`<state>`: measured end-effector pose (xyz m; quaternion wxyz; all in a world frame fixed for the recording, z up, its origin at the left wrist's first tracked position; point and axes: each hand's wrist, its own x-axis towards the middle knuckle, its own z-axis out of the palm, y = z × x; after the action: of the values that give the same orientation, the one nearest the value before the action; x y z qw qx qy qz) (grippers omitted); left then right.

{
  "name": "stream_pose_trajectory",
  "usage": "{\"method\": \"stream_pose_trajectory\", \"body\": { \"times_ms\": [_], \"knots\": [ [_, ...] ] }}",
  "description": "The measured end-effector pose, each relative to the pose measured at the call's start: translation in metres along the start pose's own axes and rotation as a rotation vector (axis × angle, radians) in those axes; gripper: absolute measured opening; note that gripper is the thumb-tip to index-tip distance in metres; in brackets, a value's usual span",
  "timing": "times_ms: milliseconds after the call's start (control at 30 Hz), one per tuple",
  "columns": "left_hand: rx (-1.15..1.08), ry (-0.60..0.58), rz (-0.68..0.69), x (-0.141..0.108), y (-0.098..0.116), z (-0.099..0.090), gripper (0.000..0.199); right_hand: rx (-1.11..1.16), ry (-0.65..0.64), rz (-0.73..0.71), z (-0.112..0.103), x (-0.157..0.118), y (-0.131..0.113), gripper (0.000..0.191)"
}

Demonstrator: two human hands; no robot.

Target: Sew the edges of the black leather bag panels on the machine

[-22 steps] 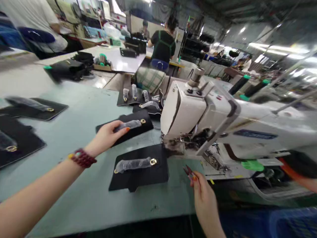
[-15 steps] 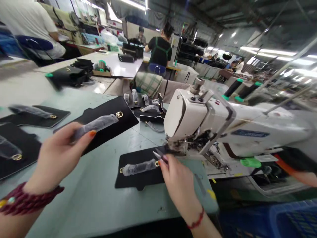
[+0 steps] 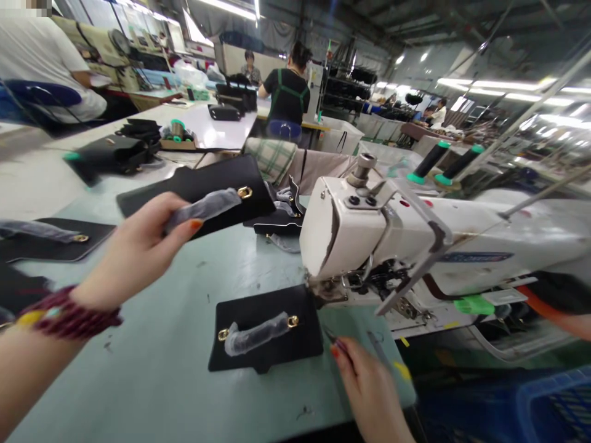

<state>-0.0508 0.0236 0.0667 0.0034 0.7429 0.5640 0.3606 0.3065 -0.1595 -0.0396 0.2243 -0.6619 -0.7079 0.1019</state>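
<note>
My left hand (image 3: 150, 249) is closed around the plastic-wrapped handle of a black bag panel (image 3: 203, 178), which it holds up, tilted, above the table. A gold ring fitting shows at the handle's far end. Lying flat on the green table is a second black bag panel (image 3: 268, 354), its wrapped handle (image 3: 256, 335) fixed between two gold fittings. To the right of that panel, just off its edge, my right hand (image 3: 364, 378) grips a pair of thread snips (image 3: 330, 336), with the narrow tips pointing up and left. The rest of the snips is hidden in the fingers.
A white sewing machine (image 3: 341, 227) stands at the right of the green table (image 3: 152, 363). More panels (image 3: 60, 237) lie at left and behind the machine head. A blue crate (image 3: 545, 394) is at lower right. A seated co-worker (image 3: 289, 92) works farther back.
My right hand with the snips has drawn back from the flat panel, down and right. My left hand has moved the raised panel up and right. The view has shifted slightly.
</note>
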Motion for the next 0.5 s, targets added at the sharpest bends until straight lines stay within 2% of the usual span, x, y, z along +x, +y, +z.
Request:
{"method": "stream_pose_trajectory", "body": {
  "times_ms": [67,100,167,200,233,300,400,433,467,500],
  "knots": [
    [-0.002,0.039,0.133,0.053,0.02,0.03,0.038,-0.094,0.063,0.093,0.002,-0.015,0.039,0.043],
    [0.014,0.081,0.133,0.074,0.032,0.043,0.047,-0.156,0.064,0.138,0.005,-0.017,0.055,0.043],
    [-0.03,0.139,0.129,0.09,0.056,0.06,0.056,-0.262,0.037,0.185,0.015,-0.016,0.076,0.043],
    [-0.074,0.15,0.163,0.082,0.067,0.063,0.05,-0.302,0.032,0.183,0.021,-0.012,0.082,0.043],
    [-0.133,0.137,0.226,0.062,0.076,0.064,0.035,-0.327,0.041,0.166,0.027,-0.007,0.083,0.043],
    [-0.28,0.024,0.39,-0.007,0.086,0.059,0.012,-0.302,0.093,0.101,0.036,0.003,0.075,0.042],
    [-0.337,-0.303,0.41,-0.142,0.085,0.059,0.018,0.018,0.101,0.009,0.038,0.016,0.046,0.04],
    [-0.284,-0.359,0.389,-0.179,0.082,0.064,0.021,0.173,0.074,-0.008,0.036,0.02,0.035,0.039],
    [-0.21,-0.355,0.356,-0.209,0.078,0.073,0.032,0.315,0.049,-0.011,0.033,0.024,0.023,0.038],
    [-0.125,-0.336,0.3,-0.228,0.074,0.084,0.049,0.427,0.025,-0.004,0.031,0.028,0.012,0.036]
  ]
}}
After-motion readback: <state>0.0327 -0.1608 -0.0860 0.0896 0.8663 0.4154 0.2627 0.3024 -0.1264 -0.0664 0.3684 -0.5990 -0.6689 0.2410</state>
